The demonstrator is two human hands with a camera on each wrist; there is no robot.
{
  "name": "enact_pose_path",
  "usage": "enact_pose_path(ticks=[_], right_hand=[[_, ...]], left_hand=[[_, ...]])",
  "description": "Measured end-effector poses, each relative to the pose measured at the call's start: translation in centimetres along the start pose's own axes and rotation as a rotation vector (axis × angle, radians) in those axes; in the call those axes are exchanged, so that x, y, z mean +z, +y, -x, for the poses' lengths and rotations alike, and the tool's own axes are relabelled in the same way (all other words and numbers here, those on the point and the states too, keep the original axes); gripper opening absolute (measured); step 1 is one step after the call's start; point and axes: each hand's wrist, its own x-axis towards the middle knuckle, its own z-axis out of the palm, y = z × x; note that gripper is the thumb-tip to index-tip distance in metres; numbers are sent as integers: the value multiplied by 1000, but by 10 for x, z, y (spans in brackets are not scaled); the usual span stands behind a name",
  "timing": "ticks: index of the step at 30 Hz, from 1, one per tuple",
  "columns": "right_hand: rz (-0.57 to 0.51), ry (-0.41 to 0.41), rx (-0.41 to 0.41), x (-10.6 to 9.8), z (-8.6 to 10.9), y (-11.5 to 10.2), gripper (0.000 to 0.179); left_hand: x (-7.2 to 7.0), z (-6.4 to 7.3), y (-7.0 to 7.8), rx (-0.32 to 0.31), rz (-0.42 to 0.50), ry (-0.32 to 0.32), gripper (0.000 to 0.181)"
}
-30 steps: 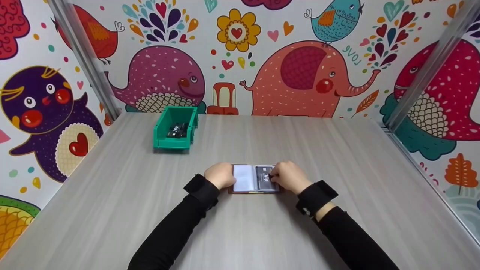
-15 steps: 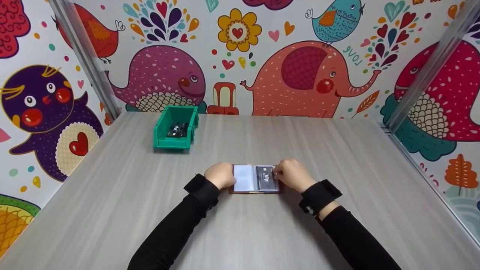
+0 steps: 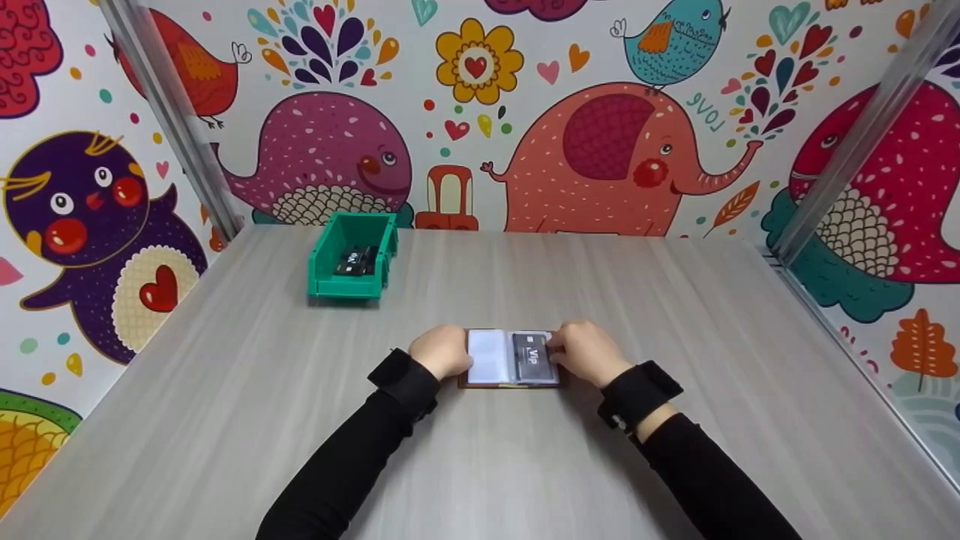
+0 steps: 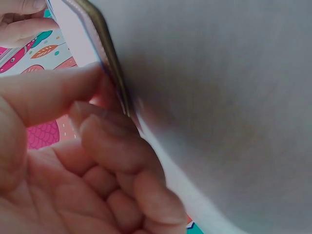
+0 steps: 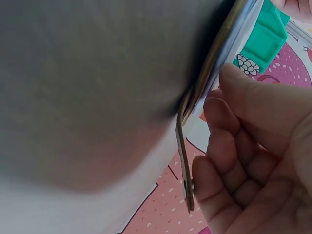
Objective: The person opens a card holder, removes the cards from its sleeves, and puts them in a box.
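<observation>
An open brown card holder (image 3: 487, 356) with clear sleeve pages lies on the table in the head view. Its right page shows a black card with "Vip" on it (image 3: 532, 358); the left page looks whitish. My left hand (image 3: 441, 351) pinches the holder's left edge between thumb and curled fingers, seen close in the left wrist view. At the opposite edge, my right hand (image 3: 589, 351) pinches the page side with thumb and index finger. Below that pinch in the right wrist view, a brown strap with a snap (image 5: 184, 165) sticks out against the fingers.
A green bin (image 3: 346, 287) stands at the back left of the wood-grain table (image 3: 480, 465), with black cards (image 3: 356, 260) inside. Printed cartoon walls (image 3: 465, 135) and metal posts enclose the table at the back and sides.
My right hand has drawn slightly right, from over the black card to the page's edge, uncovering more of the card. The left hand and the holder stay in place.
</observation>
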Motion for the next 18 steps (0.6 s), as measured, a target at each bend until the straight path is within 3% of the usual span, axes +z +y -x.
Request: enact_pose_path(ticks=[18], right_hand=[[-17,-19,65,2,0,-1,16]], left_hand=[[1,1,1,-19,12,7,10]])
